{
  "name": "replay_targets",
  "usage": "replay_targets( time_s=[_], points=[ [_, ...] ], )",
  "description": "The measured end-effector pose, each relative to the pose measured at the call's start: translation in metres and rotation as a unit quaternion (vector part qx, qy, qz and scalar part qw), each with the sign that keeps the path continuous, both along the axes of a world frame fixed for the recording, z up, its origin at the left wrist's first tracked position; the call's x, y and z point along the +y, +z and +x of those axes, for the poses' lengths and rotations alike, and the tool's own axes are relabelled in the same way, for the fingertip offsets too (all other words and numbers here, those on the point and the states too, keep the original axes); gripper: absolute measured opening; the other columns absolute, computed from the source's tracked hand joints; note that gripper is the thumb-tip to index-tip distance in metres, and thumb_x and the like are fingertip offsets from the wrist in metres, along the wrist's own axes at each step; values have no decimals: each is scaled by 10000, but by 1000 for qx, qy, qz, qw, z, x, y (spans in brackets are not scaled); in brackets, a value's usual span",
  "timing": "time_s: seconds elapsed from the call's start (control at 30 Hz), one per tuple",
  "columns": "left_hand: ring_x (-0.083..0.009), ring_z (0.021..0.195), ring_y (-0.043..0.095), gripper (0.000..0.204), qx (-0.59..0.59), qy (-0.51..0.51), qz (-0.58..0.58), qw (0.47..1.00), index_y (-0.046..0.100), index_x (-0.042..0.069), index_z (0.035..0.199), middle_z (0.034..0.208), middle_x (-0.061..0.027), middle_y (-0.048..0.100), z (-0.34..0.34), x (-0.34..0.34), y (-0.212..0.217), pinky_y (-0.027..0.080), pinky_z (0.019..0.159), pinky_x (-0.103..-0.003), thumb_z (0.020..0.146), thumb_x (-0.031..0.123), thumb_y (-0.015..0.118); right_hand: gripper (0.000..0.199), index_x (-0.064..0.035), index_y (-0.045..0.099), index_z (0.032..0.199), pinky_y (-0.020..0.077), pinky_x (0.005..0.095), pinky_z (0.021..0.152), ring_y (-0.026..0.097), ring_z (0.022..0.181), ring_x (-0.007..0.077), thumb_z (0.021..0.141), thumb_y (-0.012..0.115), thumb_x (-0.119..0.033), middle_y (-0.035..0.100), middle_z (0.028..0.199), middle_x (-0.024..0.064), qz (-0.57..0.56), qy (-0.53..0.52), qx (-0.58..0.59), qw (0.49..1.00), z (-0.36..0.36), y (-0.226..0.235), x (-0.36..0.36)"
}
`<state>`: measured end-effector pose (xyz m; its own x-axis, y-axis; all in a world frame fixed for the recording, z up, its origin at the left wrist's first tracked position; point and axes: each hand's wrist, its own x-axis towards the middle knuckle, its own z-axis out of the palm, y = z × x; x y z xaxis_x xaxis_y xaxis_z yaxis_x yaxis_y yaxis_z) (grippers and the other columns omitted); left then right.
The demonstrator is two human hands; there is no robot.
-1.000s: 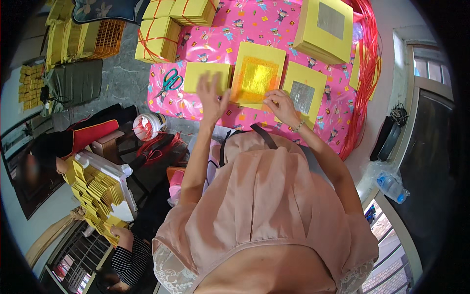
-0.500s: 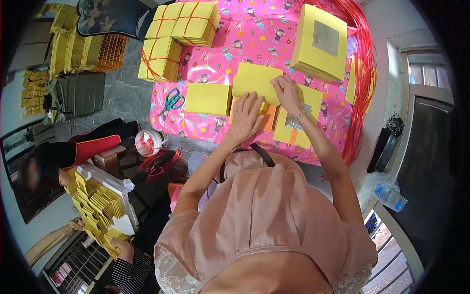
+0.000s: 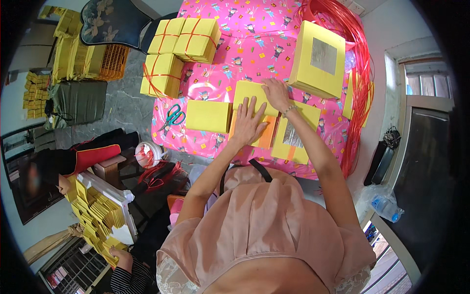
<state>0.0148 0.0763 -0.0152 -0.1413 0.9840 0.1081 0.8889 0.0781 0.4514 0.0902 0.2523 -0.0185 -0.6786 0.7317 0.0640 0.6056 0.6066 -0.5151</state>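
Note:
A folded piece of yellow paper (image 3: 243, 91) lies on orange-patched paper (image 3: 266, 134) at the middle of the table's near side. My left hand (image 3: 248, 126) rests flat on both, its fingers spread. At the yellow paper's upper right edge lies my right hand (image 3: 278, 94), palm down, fingers extended and pressed against it. Left of my hands is a neat yellow paper stack (image 3: 208, 116). A yellow sheet with a silver patch (image 3: 293, 134) lies under my right forearm, partly hidden.
Teal-handled scissors (image 3: 175, 116) lie at the left. Tied yellow bundles (image 3: 163, 73) stand at the far left, a tall yellow stack (image 3: 306, 54) at the far right beside red strands (image 3: 362, 98). At lower left, another person's hand (image 3: 121, 257) touches folded yellow papers (image 3: 98, 210).
The yellow paper's raised upper layer now lies lower and flatter. My right hand has gone from a pinch to pressing with extended fingers. The whole view has shifted, placing the table lower.

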Motion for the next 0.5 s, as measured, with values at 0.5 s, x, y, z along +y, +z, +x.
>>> replay_targets(
  time_s=[0.5],
  points=[
    [-441, 1437, 136, 648, -12, -13, -14, 1000, 309, 188, 1505, 1562, -204, 190, -5, 4, -3, 146, 1144, -566, 945, 450, 503, 245, -96, 611, 1118, 373, 459, 936, 565, 1037, 299, 887, 575, -169, 632, 1047, 108, -31, 29, -22, 999, -3, -2, -6]
  ],
)
